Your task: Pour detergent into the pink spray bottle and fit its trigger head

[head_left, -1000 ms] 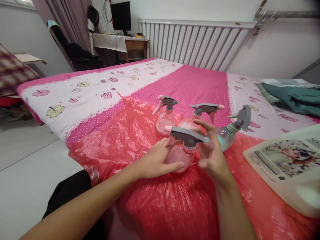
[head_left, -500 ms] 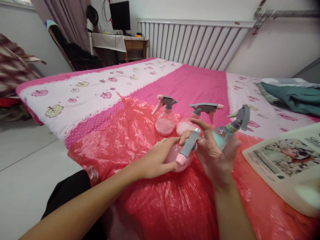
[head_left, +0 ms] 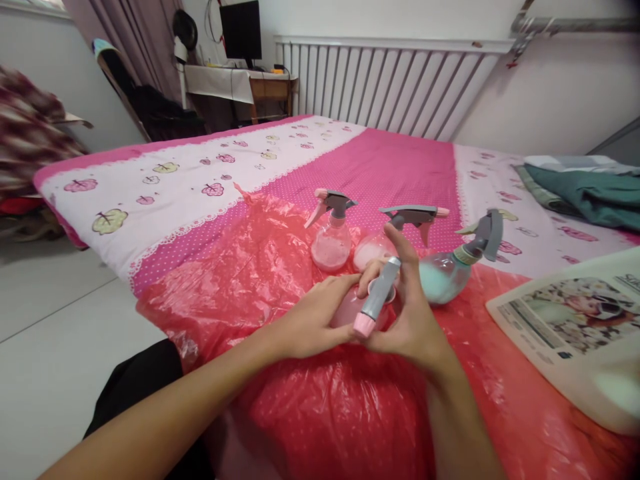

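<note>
A pink spray bottle with a grey and pink trigger head stands on a red plastic sheet in front of me. My left hand is wrapped round the left side of its body. Curled about the right side near the neck is my right hand, thumb low by the nozzle and index finger raised. Behind stand a clear spray bottle with pink liquid and another pink one, partly hidden by my fingers. A spray bottle with green liquid leans to the right of my right hand.
At the right lies a large cream jug with a picture label. Folded green cloth rests on the pink and white bed. A desk with a monitor and a white headboard are at the back.
My right hand has turned and closed in on the held spray bottle; its thumb has come down from the right to near the nozzle. My left hand has stayed in place.
</note>
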Available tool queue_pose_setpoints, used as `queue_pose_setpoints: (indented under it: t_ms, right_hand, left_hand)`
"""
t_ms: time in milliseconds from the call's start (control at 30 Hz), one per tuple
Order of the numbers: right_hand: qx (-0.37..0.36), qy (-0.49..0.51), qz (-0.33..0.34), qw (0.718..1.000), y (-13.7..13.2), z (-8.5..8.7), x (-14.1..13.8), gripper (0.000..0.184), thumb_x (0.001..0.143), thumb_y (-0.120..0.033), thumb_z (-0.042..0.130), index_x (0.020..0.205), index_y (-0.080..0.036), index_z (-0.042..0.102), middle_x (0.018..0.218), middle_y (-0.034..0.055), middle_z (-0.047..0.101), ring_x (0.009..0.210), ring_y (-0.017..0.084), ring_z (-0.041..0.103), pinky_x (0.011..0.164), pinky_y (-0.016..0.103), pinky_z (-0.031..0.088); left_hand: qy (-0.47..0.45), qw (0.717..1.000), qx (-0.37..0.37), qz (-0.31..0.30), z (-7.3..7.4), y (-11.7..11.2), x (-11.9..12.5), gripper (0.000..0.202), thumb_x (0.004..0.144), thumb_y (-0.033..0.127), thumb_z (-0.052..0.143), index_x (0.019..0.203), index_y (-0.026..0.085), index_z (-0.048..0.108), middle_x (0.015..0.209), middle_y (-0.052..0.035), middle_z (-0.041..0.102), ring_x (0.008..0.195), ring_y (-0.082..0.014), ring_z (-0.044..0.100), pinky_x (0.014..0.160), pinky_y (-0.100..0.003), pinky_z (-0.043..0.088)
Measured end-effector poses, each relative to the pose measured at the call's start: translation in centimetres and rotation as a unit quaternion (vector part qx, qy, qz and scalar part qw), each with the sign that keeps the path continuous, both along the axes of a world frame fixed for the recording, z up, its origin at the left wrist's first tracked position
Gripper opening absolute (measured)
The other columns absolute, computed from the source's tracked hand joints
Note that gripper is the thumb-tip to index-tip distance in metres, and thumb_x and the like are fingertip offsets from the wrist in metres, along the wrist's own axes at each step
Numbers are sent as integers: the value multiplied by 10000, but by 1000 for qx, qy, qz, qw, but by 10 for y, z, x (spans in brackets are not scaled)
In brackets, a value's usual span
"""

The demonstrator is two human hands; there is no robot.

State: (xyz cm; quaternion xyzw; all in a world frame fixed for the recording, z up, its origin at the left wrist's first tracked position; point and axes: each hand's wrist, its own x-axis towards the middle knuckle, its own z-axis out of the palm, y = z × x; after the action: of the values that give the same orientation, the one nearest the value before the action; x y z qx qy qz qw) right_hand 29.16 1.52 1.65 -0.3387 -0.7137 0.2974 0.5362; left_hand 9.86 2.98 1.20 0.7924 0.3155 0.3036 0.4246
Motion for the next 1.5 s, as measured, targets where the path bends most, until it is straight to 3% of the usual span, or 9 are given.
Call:
queue_pose_setpoints:
  t_ms: [100, 200, 367, 567, 800, 933, 1100, 1367, 1500]
  right_hand:
    - [-22, -5, 68, 997, 0, 1, 8, 1154, 748, -290, 853, 1682, -475, 200, 1379, 57, 556, 1237, 269, 598, 1053, 460, 566]
    - [-6, 25, 60, 998, 1, 3, 22, 801, 876, -350, 775, 1589, -437, 422, 1505, 49, 498, 1406, 285, 496, 1205, 519, 451]
    - [-14, 95, 3, 995, 4, 1, 42, 316, 985, -349, 702, 1299, -315, 675, 1312, 53, 627, 1233, 219, 609, 1099, 387, 505]
    - [-39, 133, -75, 988, 11, 0, 31, 371, 914, -383, 798, 1212, -292, 598, 1138, 40, 624, 1001, 179, 635, 901, 336, 563]
    - [46, 72, -178, 980, 17, -7, 13, 245, 969, -401, 731, 1128, -259, 610, 1096, 30, 557, 1026, 189, 588, 1055, 440, 497]
    - [20, 65, -145, 987, 16, -6, 14, 343, 997, -405, 703, 1327, -324, 654, 1189, 47, 617, 1143, 219, 602, 1100, 475, 485]
    - [-49, 88, -77, 992, 13, -3, 14, 661, 1010, -422, 683, 1619, -423, 424, 1425, 30, 614, 1279, 235, 616, 1154, 473, 495]
    - [-169, 185, 118, 961, 7, -2, 8, 449, 1090, -537, 464, 1494, -390, 595, 1522, -7, 571, 1443, 245, 521, 1297, 474, 334]
    - [-129, 176, 154, 964, 9, -8, 11, 542, 965, -649, 683, 1412, -347, 631, 1418, 40, 627, 1377, 265, 567, 1241, 459, 410]
  left_hand:
    - [9, 1000, 1, -4, -1, 0, -2, 662, 961, 499, 695, 1530, 243, 472, 1596, -157, 539, 1432, -379, 550, 1201, -596, 432]
    - [26, 1000, 10, 9, -1, 0, -3, 719, 977, 485, 683, 1581, 216, 398, 1653, -177, 474, 1504, -378, 482, 1256, -595, 364]
    - [45, 999, 13, 3, 2, -2, -3, 656, 969, 473, 686, 1524, 209, 454, 1591, -163, 541, 1426, -376, 553, 1219, -581, 414]
    - [44, 999, 22, 6, 1, -2, -3, 668, 974, 464, 681, 1547, 232, 426, 1593, -155, 541, 1440, -365, 544, 1224, -578, 408]
    - [47, 999, 26, 2, 2, -2, -3, 631, 972, 441, 676, 1520, 228, 447, 1557, -158, 570, 1406, -360, 577, 1196, -564, 439]
    - [49, 998, 30, 6, 3, -3, -3, 657, 976, 465, 676, 1538, 229, 430, 1575, -165, 555, 1418, -366, 567, 1197, -574, 435]
    - [50, 998, 29, 5, 0, -2, -4, 727, 978, 486, 680, 1582, 204, 389, 1627, -177, 503, 1473, -372, 520, 1231, -573, 404]
    - [71, 997, 44, -1, 2, -1, -3, 787, 996, 492, 638, 1663, 264, 288, 1679, -148, 442, 1461, -393, 520, 1205, -577, 435]
    - [79, 996, 39, 4, 2, -2, -3, 771, 995, 519, 626, 1639, 212, 336, 1616, -184, 508, 1415, -402, 555, 1173, -584, 456]
